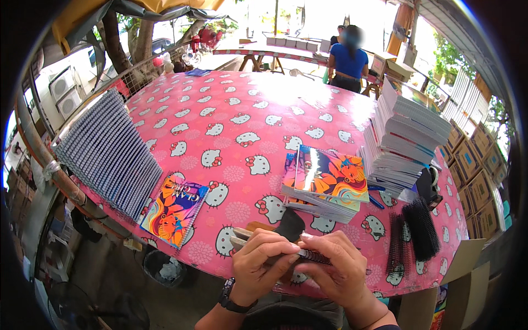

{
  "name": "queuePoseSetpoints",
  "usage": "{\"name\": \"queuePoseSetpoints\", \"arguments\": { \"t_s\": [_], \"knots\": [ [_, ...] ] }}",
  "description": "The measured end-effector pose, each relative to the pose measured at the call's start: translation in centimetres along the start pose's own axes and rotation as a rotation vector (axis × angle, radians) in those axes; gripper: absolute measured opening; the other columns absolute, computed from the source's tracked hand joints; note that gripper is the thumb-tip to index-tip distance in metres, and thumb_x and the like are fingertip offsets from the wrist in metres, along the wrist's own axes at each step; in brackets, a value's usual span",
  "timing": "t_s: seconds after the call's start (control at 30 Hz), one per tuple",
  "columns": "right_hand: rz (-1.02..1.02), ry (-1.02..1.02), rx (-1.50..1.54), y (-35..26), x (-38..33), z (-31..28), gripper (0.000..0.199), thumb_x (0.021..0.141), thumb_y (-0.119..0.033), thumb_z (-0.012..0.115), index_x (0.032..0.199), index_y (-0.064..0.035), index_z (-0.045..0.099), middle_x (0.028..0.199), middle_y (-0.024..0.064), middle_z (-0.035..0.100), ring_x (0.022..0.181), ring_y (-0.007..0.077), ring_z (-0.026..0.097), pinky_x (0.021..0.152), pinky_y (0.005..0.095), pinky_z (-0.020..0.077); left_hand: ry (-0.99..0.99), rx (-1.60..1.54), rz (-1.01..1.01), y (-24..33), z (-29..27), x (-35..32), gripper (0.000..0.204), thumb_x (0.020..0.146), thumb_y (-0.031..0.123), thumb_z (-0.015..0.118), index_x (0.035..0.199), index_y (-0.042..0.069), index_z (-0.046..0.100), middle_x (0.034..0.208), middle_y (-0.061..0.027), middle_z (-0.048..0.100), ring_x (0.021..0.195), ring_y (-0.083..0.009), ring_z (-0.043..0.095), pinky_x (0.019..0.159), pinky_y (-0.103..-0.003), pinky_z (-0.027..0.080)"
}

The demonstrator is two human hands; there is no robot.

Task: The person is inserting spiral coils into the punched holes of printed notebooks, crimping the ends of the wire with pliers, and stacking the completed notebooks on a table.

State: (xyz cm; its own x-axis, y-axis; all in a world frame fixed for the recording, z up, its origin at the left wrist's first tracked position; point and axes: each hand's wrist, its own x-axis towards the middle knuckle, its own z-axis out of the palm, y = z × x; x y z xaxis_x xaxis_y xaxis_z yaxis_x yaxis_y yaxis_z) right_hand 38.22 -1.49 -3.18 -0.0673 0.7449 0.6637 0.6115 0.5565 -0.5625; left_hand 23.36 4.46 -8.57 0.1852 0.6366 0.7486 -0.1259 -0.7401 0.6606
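Here, the left hand (263, 257) pinches one end of a black spiral binding coil (314, 257) between bent fingertips, while the right hand (338, 264) curls around its other part; both grasp it over the table's near edge. A black wristwatch (227, 294) circles the left wrist. Just beyond the knuckles lies a black piece (291, 223) whose kind I cannot tell.

Under it all spreads a glossy pink tablecloth (234, 154), printed with white cartoon cat faces, red bows and pale flowers, and glaring white toward its far end. On it, a spiral notebook (173, 212) with a bright illustrated cover lies to the left, beside a long leaning stack of bound notebooks (107, 151). Rightward are a short notebook pile (330, 179), blue-handled pliers (375, 198), a tall paper stack (404, 137) and a bundle of black coils (421, 228).

Below the left edge stands a dark waste bin (165, 269). Cardboard cartons (473, 159) rise along the right side. The sheltered, half-outdoor space holds air-conditioner units (63, 85) and tree trunks (113, 41) at left; at the back, a person in a blue top (348, 60) stands near another table (264, 52).
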Motion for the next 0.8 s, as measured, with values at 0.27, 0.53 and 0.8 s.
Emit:
{"name": "queuePoseSetpoints", "arguments": {
  "t_s": [0.27, 0.53, 0.8],
  "knots": [
    [0.051, 0.022, 0.02, 0.5, -0.5, 0.6, 0.032, 0.07, 0.001, 0.073, 0.102, -0.0008, 0.065, 0.088, 0.0104, 0.063, 0.074, 0.0212, 0.06, 0.063, 0.0293, 0.0484, -0.014, 0.037, 0.103, -0.4, 0.2, 0.1, 0.018, 0.077, 0.0, 0.07, 0.094, 0.003, 0.066, 0.088, -0.0082, 0.064, 0.079, -0.0211, 0.06, 0.071, -0.031, 0.049],
    [-0.037, -0.077, -0.048, 0.5, 0.3, 0.1, 0.031, 0.07, -0.013, 0.077, 0.099, -0.0037, 0.067, 0.077, 0.0072, 0.061, 0.066, 0.017, 0.054, 0.055, 0.0267, 0.042, -0.065, 0.028, -0.041, -0.8, 1.1, -0.5, 0.017, 0.085, 0.017, 0.064, 0.096, 0.005, 0.057, 0.085, -0.0075, 0.056, 0.083, -0.0249, 0.055, 0.078, -0.036, 0.04],
    [-0.003, -0.04, -0.101, 0.6, 0.1, 0.6, 0.043, 0.077, -0.022, 0.073, 0.112, 0.0001, 0.061, 0.095, 0.0133, 0.065, 0.086, 0.0227, 0.059, 0.075, 0.0328, 0.0469, 0.071, 0.128, -0.07, -0.9, 0.9, -0.6, 0.012, 0.088, 0.018, 0.06, 0.09, 0.006, 0.057, 0.085, -0.0095, 0.056, 0.083, -0.0278, 0.055, 0.073, -0.037, 0.043]
  ]
}}
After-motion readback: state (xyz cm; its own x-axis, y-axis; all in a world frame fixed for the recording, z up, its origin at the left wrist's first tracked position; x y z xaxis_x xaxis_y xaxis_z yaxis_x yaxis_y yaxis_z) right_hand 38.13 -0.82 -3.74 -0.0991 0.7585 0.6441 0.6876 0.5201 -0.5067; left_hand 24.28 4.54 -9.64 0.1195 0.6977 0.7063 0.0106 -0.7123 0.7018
